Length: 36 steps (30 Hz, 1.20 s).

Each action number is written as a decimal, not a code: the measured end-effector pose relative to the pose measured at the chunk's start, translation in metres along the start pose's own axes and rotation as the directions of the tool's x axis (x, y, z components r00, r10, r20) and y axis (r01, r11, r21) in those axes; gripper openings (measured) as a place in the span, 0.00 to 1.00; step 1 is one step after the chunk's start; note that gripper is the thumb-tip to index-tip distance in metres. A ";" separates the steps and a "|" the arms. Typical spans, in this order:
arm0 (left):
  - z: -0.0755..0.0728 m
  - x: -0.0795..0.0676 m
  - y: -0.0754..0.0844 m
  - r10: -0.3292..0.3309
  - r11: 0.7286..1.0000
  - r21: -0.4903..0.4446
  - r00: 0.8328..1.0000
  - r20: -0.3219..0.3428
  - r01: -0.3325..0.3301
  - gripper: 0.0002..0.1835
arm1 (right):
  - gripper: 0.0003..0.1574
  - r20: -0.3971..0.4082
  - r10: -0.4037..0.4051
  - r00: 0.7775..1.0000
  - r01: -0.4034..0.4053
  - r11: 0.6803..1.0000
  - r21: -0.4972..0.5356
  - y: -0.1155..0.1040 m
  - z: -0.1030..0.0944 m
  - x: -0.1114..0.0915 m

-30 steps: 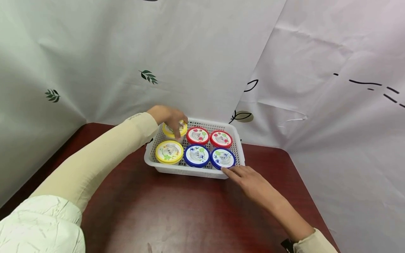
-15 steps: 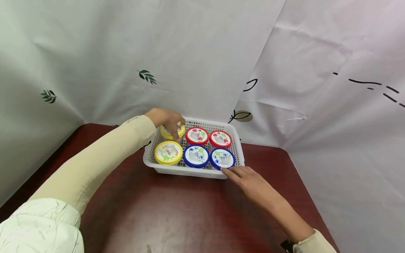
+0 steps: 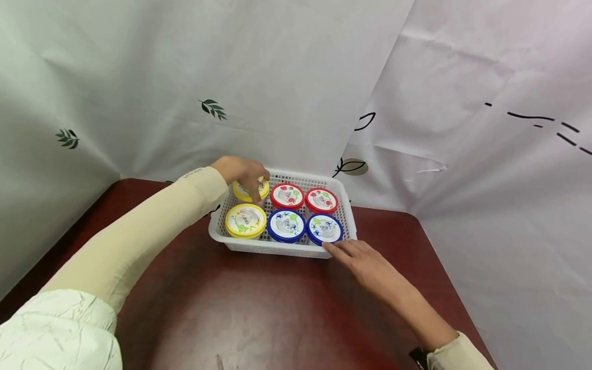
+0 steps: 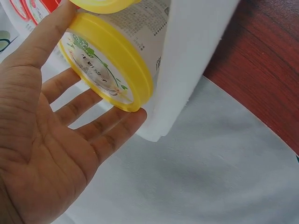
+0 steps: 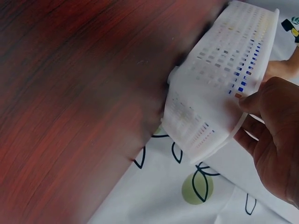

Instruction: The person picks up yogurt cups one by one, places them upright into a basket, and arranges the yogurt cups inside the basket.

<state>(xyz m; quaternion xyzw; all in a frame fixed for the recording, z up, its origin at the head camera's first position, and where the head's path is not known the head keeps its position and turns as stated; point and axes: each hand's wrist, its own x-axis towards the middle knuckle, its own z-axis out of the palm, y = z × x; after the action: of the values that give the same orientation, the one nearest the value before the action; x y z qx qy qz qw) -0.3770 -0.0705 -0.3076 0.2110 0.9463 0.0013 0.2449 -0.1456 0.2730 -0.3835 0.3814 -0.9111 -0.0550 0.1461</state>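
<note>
A white perforated plastic basket (image 3: 277, 248) holds two rows of round tubs with yellow, red and blue lids. At its back left corner, my left hand (image 3: 241, 170) grips a yellow-lidded tub (image 3: 242, 192) from above. The left wrist view shows the thumb at one edge of that tub's yellow lid (image 4: 133, 67) and the fingertips along the opposite edge. My right hand (image 3: 370, 264) holds the basket's front right corner beside a blue-lidded tub (image 3: 325, 228). In the right wrist view, the thumb lies against the basket's outer wall (image 5: 219, 84) just under the rim, with the fingers over the inner side.
The basket stands near the back of a dark red wooden table (image 3: 259, 313). Another yellow-lidded tub (image 3: 245, 221) sits in front of the gripped one, and a red-lidded tub (image 3: 287, 196) stands to its right. A pale printed cloth (image 3: 287, 92) hangs close behind the basket.
My left hand has shifted the back yellow-lidded tub slightly left, away from the red-lidded one. The right hand keeps its place on the basket corner.
</note>
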 end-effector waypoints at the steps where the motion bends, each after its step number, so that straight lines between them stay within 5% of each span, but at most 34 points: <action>1: 0.000 0.000 0.000 -0.001 1.000 0.003 1.000 0.002 0.001 0.54 | 0.44 0.002 0.001 1.000 -0.001 1.000 0.000 0.000 0.000 0.000; 36: 0.008 0.004 0.001 0.011 0.998 0.068 1.000 0.002 -0.011 0.52 | 0.45 0.000 -0.024 1.000 0.024 1.000 0.020 0.006 0.001 0.001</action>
<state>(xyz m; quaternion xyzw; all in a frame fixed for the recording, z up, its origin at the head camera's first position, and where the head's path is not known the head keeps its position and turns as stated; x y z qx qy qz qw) -0.3759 -0.0692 -0.3164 0.2247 0.9444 -0.0298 0.2383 -0.1500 0.2765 -0.3829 0.3938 -0.9070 -0.0478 0.1415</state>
